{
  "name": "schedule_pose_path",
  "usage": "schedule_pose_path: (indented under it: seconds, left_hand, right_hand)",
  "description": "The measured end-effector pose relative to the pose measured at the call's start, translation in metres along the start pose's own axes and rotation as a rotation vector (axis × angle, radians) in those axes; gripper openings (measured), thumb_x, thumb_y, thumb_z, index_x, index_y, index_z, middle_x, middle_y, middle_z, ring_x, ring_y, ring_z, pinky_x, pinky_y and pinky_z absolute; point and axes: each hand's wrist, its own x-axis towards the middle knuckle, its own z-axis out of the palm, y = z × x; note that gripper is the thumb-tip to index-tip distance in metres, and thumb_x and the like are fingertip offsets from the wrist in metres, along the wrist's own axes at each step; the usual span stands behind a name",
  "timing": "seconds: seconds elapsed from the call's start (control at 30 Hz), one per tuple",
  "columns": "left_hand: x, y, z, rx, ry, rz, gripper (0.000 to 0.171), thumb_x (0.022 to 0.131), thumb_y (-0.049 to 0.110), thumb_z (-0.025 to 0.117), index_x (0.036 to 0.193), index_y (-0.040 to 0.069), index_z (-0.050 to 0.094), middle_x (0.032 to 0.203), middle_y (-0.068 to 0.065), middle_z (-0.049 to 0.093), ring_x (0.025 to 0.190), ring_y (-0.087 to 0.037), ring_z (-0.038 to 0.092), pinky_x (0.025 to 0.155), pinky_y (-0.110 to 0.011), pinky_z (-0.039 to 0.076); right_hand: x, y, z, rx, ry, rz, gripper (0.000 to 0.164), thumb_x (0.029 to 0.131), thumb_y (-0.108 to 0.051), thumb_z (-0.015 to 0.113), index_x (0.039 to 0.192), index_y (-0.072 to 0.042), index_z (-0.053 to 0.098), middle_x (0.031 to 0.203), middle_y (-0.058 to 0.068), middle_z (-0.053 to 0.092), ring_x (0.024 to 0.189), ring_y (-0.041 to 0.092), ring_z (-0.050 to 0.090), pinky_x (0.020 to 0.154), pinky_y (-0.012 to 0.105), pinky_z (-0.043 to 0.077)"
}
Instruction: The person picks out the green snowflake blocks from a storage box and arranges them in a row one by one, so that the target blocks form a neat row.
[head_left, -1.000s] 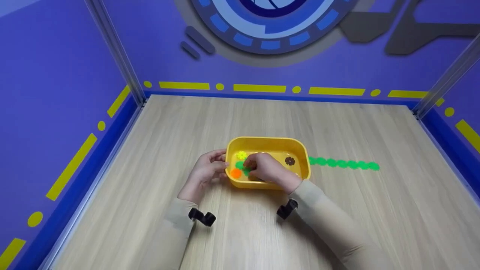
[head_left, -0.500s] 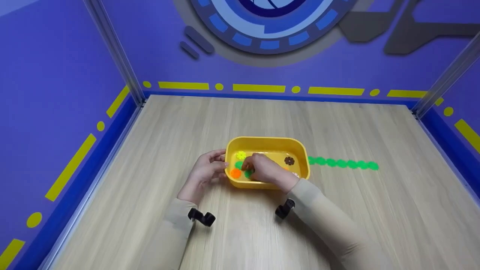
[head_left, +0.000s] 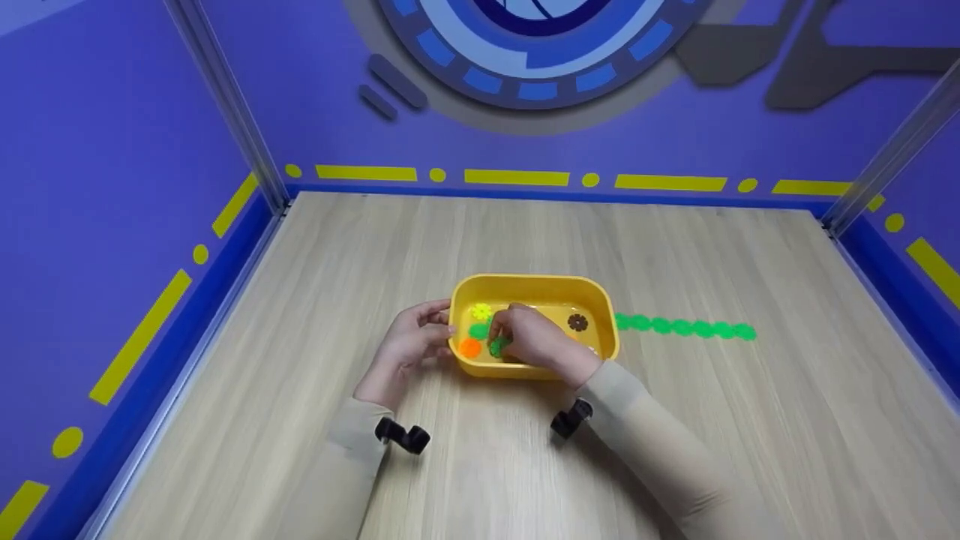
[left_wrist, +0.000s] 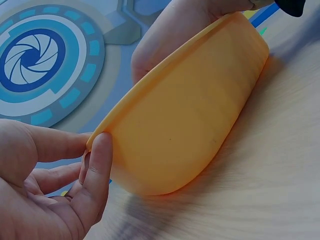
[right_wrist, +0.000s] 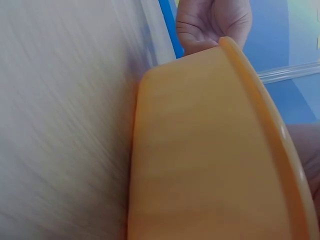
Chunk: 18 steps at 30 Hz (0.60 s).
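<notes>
My left hand (head_left: 411, 335) grips the left end of a yellow plastic bin (head_left: 532, 282), thumb and fingers at its rim; the left wrist view shows the same hand (left_wrist: 55, 185) on the bin (left_wrist: 175, 115). My right hand (head_left: 531, 336) reaches down inside the bin, its fingers curled at a green flower-shaped disc (head_left: 497, 346). Around it lie another green disc (head_left: 478, 331), a yellow one (head_left: 481, 310) and an orange one (head_left: 470, 348). A brown disc (head_left: 577, 322) lies on the right side. In the right wrist view the bin wall (right_wrist: 200, 150) hides the right fingertips.
A straight row of green discs (head_left: 682, 328) runs rightward over the wooden table (head_left: 420, 240) from the bin's right end. Blue-purple printed panels (head_left: 112, 187) stand at the back and sides.
The right hand stays in the bin, its fingers shifting slightly over the discs. The green disc at its fingertips shows more fully now. The left hand and the bin stay in place.
</notes>
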Motion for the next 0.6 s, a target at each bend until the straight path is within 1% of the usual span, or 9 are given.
schedule_pose_path:
  seconds: [0.13,0.27,0.37,0.47,0.6]
  left_hand:
    - [0.0,0.0,0.0,-0.008,0.008,-0.02,0.056,0.089,-0.006,0.068,0.143,0.005,0.058,0.111,-0.008,0.058,0.074,-0.015,0.063,0.062,-0.025,0.06]
    - [-0.001,0.0,-0.001,-0.009,-0.011,-0.008,0.055,0.09,-0.006,0.066,0.144,0.002,0.056,0.113,-0.01,0.059,0.078,-0.016,0.064,0.063,-0.025,0.06]
    - [-0.002,0.0,-0.001,-0.007,-0.028,0.008,0.055,0.091,-0.006,0.065,0.144,0.0,0.055,0.113,-0.011,0.058,0.08,-0.016,0.063,0.062,-0.024,0.06]
    - [-0.002,0.0,-0.001,-0.008,-0.028,0.01,0.055,0.091,-0.006,0.066,0.144,0.001,0.056,0.112,-0.011,0.059,0.079,-0.015,0.063,0.062,-0.024,0.06]
    - [-0.001,0.0,-0.001,-0.016,-0.018,0.002,0.054,0.09,-0.005,0.067,0.143,0.002,0.057,0.11,-0.009,0.059,0.077,-0.015,0.063,0.063,-0.025,0.06]
  right_hand:
    - [-0.006,0.001,-0.005,0.054,-0.006,0.022,0.017,0.089,0.0,0.075,0.1,-0.012,0.074,0.093,0.003,0.068,0.086,0.02,0.058,0.084,0.034,0.054]
    - [-0.011,0.003,-0.011,0.056,0.003,0.016,0.018,0.088,0.0,0.075,0.103,-0.011,0.075,0.093,0.004,0.07,0.085,0.019,0.06,0.084,0.035,0.056]
    - [-0.015,0.005,-0.017,0.057,0.022,0.011,0.019,0.086,0.0,0.076,0.103,-0.009,0.076,0.095,0.005,0.072,0.087,0.018,0.062,0.087,0.038,0.058]
    - [-0.021,0.006,-0.023,0.098,0.038,0.041,0.019,0.086,-0.002,0.078,0.103,-0.01,0.077,0.097,0.004,0.073,0.088,0.018,0.063,0.09,0.039,0.058]
    - [-0.028,0.008,-0.032,0.159,0.053,0.092,0.019,0.088,-0.005,0.078,0.106,-0.012,0.078,0.1,0.003,0.073,0.087,0.019,0.062,0.088,0.037,0.058]
